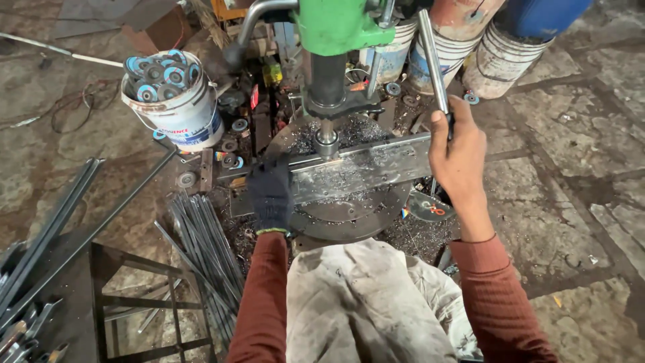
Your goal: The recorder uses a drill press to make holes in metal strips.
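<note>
Two hands, left (pixel 270 195) pressing steel plate (pixel 356 173), right (pixel 457 151) gripping lever (pixel 433 60)

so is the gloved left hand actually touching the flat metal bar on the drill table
Touching. The head view shows the gloved left hand pressed flat on the left end of the metal bar, with no gap visible between glove and steel.
</note>
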